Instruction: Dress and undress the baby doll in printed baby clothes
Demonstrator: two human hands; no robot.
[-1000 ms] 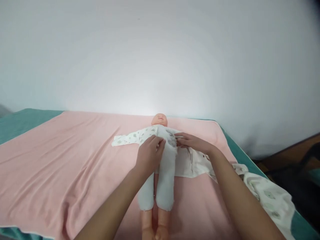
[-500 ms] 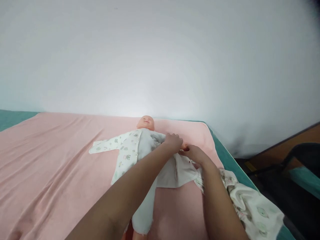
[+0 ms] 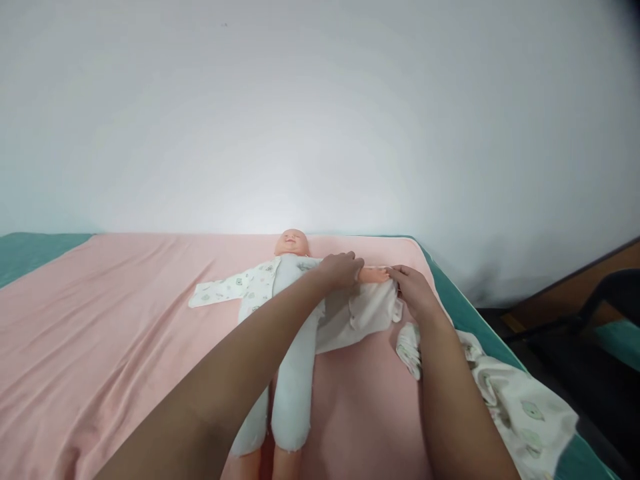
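A baby doll (image 3: 293, 407) lies on its back with its head toward the wall. A white printed baby shirt (image 3: 259, 287) is open across its chest, one sleeve spread out to the left. My left hand (image 3: 340, 270) is closed around the doll's arm on the right side, and the doll's bare hand (image 3: 374, 275) sticks out beyond it. My right hand (image 3: 414, 288) pinches the shirt's edge by the doll's fingertips. The shirt's right half (image 3: 367, 313) hangs below that arm, inner side showing.
A pink sheet (image 3: 135, 333) covers the green bed (image 3: 455, 303). A small folded printed cloth (image 3: 410, 350) lies near my right forearm, and more printed clothing (image 3: 527, 413) lies at the right edge. Beyond that edge is a dark chair (image 3: 600, 347). A wall (image 3: 320, 120) stands behind.
My right hand has moved right and up, drawing the shirt's edge outward. More of the doll's forearm and hand shows. My left hand has shifted slightly left and up.
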